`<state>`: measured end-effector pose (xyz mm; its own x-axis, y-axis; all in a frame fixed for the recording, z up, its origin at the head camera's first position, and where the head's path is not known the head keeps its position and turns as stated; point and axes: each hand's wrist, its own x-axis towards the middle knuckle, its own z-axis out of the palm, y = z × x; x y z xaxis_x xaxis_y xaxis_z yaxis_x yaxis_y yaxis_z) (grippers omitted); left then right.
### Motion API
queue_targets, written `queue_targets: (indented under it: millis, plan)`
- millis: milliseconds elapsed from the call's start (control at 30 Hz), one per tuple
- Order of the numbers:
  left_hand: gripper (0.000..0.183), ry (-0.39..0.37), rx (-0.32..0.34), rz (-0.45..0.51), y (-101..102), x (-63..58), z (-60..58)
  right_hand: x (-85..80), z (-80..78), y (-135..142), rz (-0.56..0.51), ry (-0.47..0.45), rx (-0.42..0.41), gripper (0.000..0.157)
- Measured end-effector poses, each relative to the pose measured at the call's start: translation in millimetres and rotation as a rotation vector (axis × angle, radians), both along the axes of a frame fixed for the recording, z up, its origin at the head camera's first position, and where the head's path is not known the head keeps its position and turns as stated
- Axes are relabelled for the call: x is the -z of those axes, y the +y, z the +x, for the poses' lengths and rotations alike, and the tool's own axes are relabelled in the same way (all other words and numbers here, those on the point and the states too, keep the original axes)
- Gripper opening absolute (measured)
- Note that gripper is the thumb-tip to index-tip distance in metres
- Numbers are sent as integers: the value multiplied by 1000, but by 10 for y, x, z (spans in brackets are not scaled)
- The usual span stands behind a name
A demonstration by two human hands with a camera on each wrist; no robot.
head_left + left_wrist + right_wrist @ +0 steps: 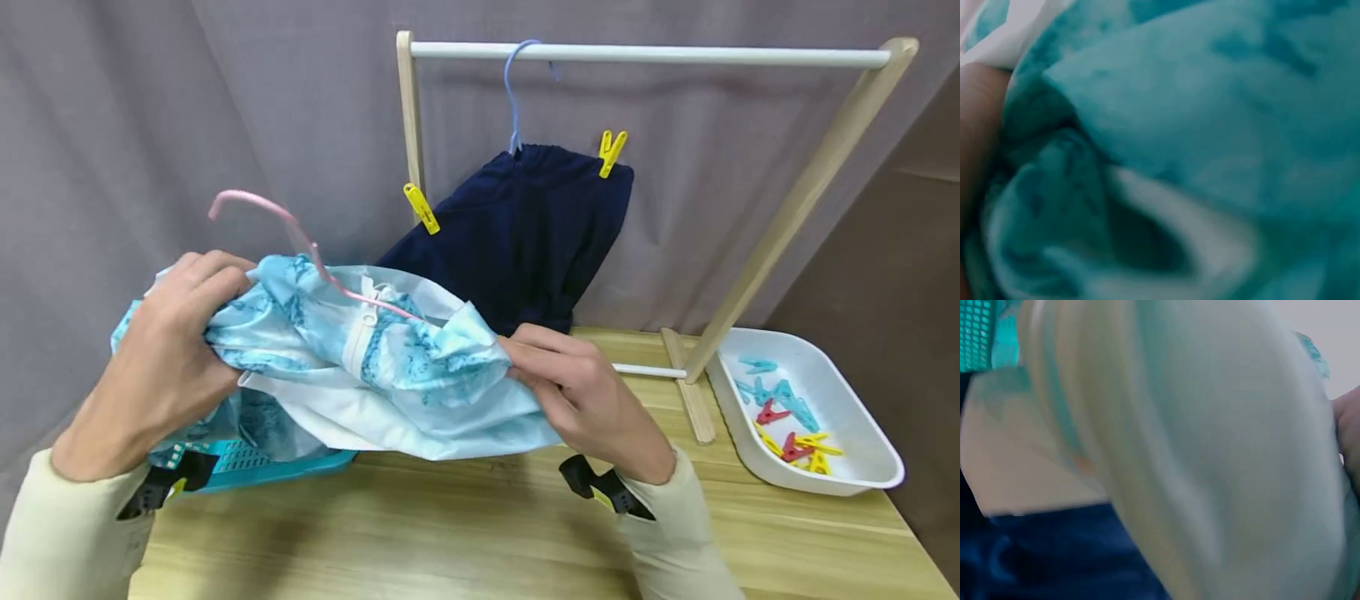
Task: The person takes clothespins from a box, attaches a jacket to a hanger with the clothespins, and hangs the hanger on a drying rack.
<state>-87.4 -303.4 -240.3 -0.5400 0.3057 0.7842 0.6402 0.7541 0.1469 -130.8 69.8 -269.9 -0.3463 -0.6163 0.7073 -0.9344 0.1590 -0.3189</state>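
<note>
Together, our left hand point(161, 362) and right hand point(581, 400) hold the light blue patterned garment point(390, 367) bunched above the wooden worktop point(465, 533), each grip curled tightly into its fabric. Its thin pink hanger point(300, 237) pokes out on top, with the navy shorts point(525, 237) hanging just behind.

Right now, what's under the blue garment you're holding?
Under the blue garment, a teal basket edge shows on the wooden table. The basket's contents are covered by the cloth.

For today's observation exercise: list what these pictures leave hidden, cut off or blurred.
- Head view: pink hanger, lower part inside the light blue garment.
- Head view: teal basket, mostly under the garment.
- Left wrist view: only blurred teal cloth.
- Right wrist view: blurred pale cloth fills the frame.
</note>
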Motion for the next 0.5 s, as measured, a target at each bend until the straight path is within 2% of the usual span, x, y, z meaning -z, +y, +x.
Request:
queue_targets:
  millis: [133, 233, 367, 500]
  plan:
    - [15, 102, 73, 116, 199, -18, 102, -62, 82, 237, -91, 24, 19, 21]
    - [8, 215, 127, 224, 368, 50, 96, -101, 154, 438, -180, 43, 86, 14]
    - [7, 295, 166, 320, 733, 88, 48, -155, 251, 706, -311, 57, 248, 9]
    - [10, 282, 184, 368, 1241, -30, 69, -220, 328, 971, -437, 62, 450, 6]
